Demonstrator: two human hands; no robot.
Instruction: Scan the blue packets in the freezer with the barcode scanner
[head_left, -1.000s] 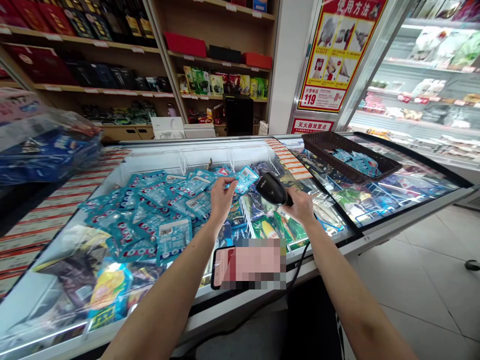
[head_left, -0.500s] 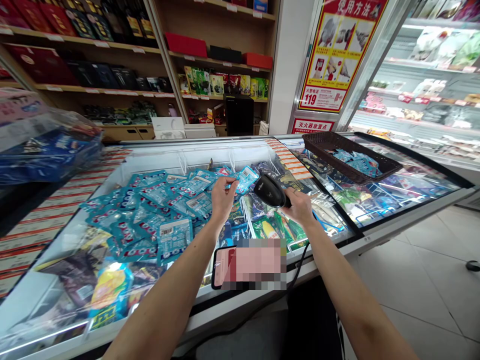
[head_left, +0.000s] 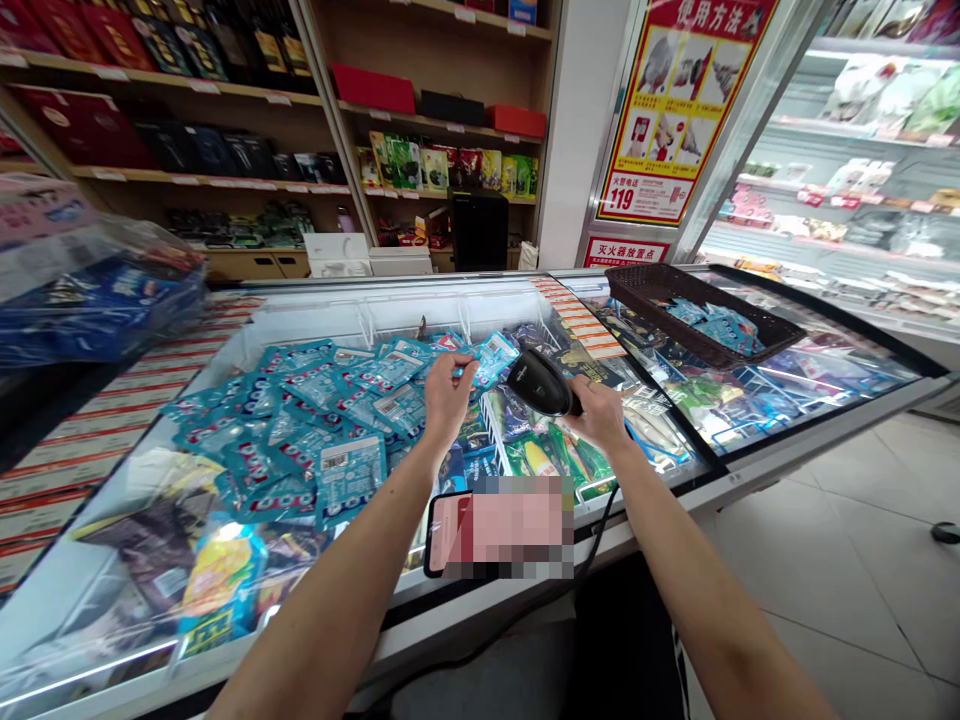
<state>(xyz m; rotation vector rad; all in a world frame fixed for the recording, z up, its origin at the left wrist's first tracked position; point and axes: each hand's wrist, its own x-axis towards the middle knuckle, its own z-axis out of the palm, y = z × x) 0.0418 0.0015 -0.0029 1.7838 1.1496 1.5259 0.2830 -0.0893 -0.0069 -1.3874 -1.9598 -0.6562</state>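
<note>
Blue packet [head_left: 496,354], edge in left hand [head_left: 445,400], scanner [head_left: 538,382] near

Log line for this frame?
left hand: holds blue packet | right hand: grips black scanner, head toward packet | brown basket: similar packets inside

Held packet [head_left: 496,354]: near end covered by left fingers [head_left: 466,375]; fine print too small to read. Scanner [head_left: 538,382]: handle mostly hidden in right hand [head_left: 598,412]. Phone [head_left: 451,538]: screen largely pixelated, content illegible. Bagged goods [head_left: 105,310]: cut by left edge, blurred. Forearms [head_left: 349,590]: both cropped by lower edge.
</note>
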